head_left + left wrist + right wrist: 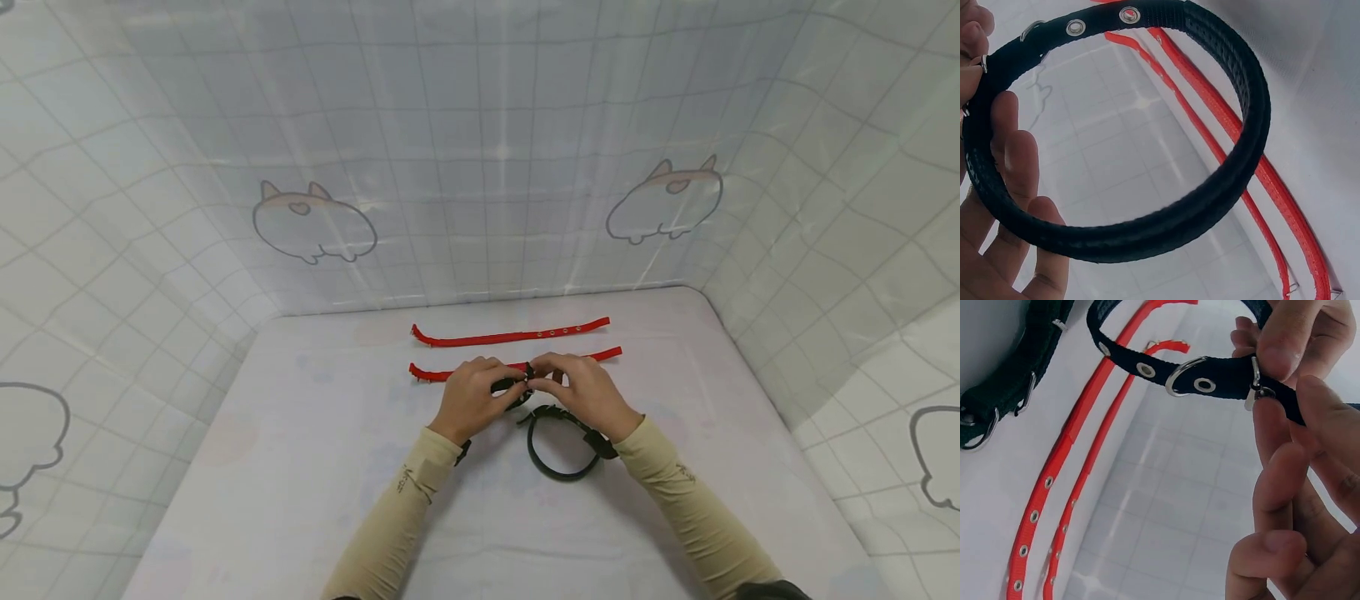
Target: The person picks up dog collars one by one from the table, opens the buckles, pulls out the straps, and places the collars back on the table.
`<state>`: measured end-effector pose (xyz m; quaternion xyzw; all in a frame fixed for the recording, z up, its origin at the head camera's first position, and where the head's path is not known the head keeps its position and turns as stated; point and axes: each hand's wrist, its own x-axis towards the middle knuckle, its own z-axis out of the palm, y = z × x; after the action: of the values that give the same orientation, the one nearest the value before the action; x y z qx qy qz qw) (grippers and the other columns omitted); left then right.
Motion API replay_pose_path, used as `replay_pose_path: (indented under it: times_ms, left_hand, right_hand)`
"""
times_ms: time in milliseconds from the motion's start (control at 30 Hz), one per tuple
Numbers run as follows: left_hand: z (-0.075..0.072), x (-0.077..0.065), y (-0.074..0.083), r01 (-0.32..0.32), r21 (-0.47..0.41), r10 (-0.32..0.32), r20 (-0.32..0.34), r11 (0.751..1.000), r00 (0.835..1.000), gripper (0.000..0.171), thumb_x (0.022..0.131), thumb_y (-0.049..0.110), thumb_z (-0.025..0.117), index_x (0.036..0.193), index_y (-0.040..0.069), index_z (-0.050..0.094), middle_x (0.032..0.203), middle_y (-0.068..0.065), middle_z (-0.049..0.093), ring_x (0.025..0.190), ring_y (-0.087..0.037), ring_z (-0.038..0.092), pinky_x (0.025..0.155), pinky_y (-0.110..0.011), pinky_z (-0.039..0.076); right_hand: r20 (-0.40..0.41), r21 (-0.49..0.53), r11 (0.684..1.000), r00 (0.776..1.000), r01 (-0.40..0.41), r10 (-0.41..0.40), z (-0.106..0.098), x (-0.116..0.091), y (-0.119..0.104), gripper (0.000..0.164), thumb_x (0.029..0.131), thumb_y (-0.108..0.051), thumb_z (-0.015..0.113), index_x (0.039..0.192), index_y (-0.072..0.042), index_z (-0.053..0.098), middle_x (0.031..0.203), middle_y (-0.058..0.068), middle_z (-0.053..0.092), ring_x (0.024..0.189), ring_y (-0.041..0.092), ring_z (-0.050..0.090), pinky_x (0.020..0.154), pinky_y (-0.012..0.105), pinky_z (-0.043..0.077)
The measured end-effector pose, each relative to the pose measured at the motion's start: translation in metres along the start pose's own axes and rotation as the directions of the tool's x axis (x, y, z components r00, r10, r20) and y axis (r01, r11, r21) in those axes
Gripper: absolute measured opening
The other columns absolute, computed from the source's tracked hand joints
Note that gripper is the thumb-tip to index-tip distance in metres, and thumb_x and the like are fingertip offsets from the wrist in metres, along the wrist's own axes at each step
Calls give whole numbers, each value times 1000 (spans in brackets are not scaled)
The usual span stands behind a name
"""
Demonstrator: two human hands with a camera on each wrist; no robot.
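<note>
Both hands hold a black dog collar (1116,242), bent round into a loop, with a metal buckle, a D-ring and metal-rimmed holes. My left hand (476,396) grips its band; in the left wrist view fingers reach inside and behind the loop. With thumb and fingertips my right hand (588,392) pinches the collar at the buckle (1256,378), where the strap runs through. Fingers of both hands nearly meet there, hiding part of the buckle. A second dark collar (564,477), also looped, lies on the table below the right wrist.
Two red collars lie stretched out beyond the hands: the far red collar (487,340) and the near red collar (431,377), partly behind the fingers. A white cloth covers the table (322,467). Tiled-pattern sheets (495,167) rise at the back and both sides.
</note>
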<state>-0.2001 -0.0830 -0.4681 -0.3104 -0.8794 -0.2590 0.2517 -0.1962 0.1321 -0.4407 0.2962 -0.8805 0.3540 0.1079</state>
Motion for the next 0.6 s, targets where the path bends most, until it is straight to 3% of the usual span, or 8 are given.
replay_pose_path:
  times_ms: [333, 600]
  left_hand:
    - [-3, 1, 0, -17, -16, 16, -14, 1000, 1000, 18, 84, 38, 68, 95, 25, 74, 80, 13, 65, 72, -2, 53, 65, -22, 46]
    - [-4, 1, 1, -26, -14, 26, -1, 1000, 1000, 19, 83, 39, 69, 94, 25, 75, 81, 13, 66, 72, -2, 52, 64, -21, 45]
  right_hand:
    - [0, 65, 996, 998, 66, -66, -2, 1, 0, 19, 83, -21, 72, 101, -21, 68, 87, -16, 62, 67, 1, 51, 56, 21, 44]
    - [66, 96, 993, 995, 64, -71, -7, 1, 0, 14, 86, -21, 68, 100, -19, 67, 89, -12, 64, 72, 2, 57, 60, 22, 48]
